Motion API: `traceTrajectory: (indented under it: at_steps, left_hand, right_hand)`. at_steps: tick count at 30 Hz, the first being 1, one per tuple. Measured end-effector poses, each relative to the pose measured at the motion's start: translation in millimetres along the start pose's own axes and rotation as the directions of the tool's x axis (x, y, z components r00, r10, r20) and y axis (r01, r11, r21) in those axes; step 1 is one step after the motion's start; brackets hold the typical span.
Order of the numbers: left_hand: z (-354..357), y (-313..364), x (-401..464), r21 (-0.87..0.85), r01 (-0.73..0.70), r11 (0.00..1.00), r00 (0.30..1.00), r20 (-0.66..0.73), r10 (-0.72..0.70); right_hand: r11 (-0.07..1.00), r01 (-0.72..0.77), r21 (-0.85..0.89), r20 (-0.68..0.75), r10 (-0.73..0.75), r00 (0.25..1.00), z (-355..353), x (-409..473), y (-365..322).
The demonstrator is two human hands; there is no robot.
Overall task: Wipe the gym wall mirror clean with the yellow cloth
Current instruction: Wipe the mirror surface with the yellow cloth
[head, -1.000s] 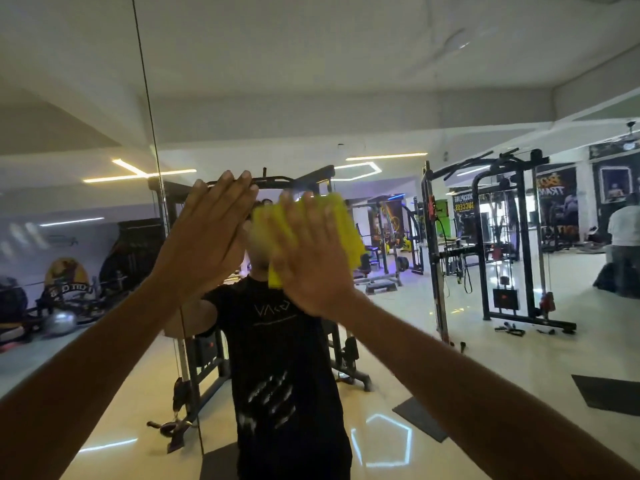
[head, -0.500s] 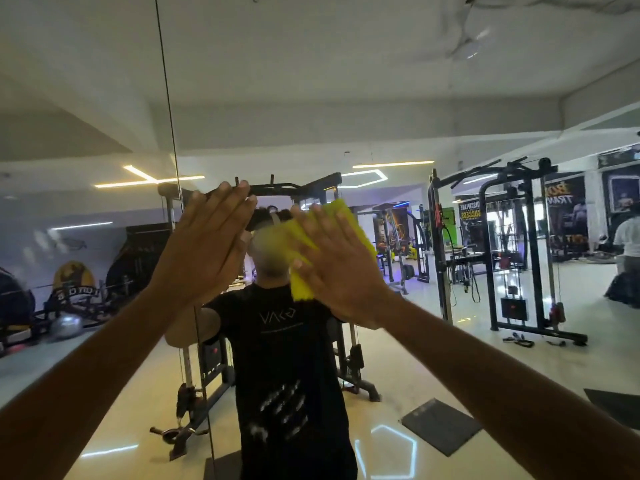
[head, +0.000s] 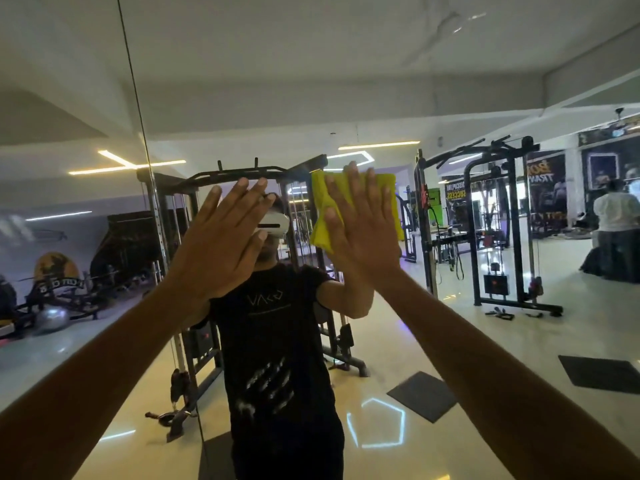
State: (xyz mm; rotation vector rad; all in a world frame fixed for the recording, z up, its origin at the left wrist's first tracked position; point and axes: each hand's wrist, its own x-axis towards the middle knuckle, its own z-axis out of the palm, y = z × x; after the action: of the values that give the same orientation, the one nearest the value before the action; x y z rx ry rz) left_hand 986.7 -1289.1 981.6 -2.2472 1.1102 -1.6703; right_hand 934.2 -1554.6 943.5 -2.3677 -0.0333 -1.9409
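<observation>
I'm looking at a gym, seen by reflection in a wall mirror (head: 450, 81) that fills my view. A black cable machine (head: 512, 220) stands at three o'clock, and a second rack (head: 242, 174) sits near centre behind the reflected person. A grey exercise ball (head: 52, 318) lies at nine o'clock, dark floor mats (head: 422, 396) at five o'clock, and fitness posters (head: 545, 188) hang at two o'clock.

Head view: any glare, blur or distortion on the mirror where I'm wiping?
Head view: dim, hands backlit and dark; ceiling light strips reflect bright in the mirror, away from the yellow cloth; wide-angle bending tilts the mirror seam; slight softness overall, no strong blur.
</observation>
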Motion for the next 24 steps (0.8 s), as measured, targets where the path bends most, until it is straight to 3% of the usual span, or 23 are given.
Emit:
traceTrajectory:
  at_steps: [2, 6, 8, 12, 15, 18, 21, 24]
  left_hand:
    - [2, 8, -1, -0.019, 0.022, 1.0, 1.0, -0.016, -0.023]
    - [4, 17, -4, -0.04, 0.056, 0.998, 0.998, -0.009, -0.056]
    - [4, 17, -4, -0.032, 0.063, 0.998, 0.998, -0.002, -0.063]
    - [6, 18, -3, 0.007, 0.071, 0.997, 0.998, -0.002, -0.071]
    - [5, 22, -4, 0.017, 0.091, 0.996, 0.996, 0.005, -0.091]
    - [2, 23, -3, 0.001, 0.087, 0.996, 0.996, 0.015, -0.087]
    - [3, 22, -2, 0.02, 0.058, 0.998, 0.998, 0.014, -0.058]
    - [6, 23, -5, 0.028, 0.064, 0.998, 0.998, -0.002, -0.064]
  right_hand:
    - [0.999, 0.03, 0.035, 0.024, -0.031, 0.999, 9, -25, -22]
    - [0.954, 0.29, 0.073, 0.148, -0.298, 0.943, 8, -83, -9]
    - [0.973, 0.231, 0.011, 0.096, -0.231, 0.968, 4, -53, 16]
    - [0.998, -0.059, 0.001, -0.017, 0.059, 0.998, 2, -4, 14]
    - [0.993, 0.115, 0.032, 0.072, -0.117, 0.99, 13, -58, -12]
    - [0.954, 0.291, 0.071, 0.152, -0.298, 0.942, 11, -90, 7]
    - [0.986, 0.164, 0.021, 0.071, -0.165, 0.984, 4, -41, 28]
    - [0.999, 0.009, 0.044, 0.015, -0.009, 1.0, 9, -30, 4]
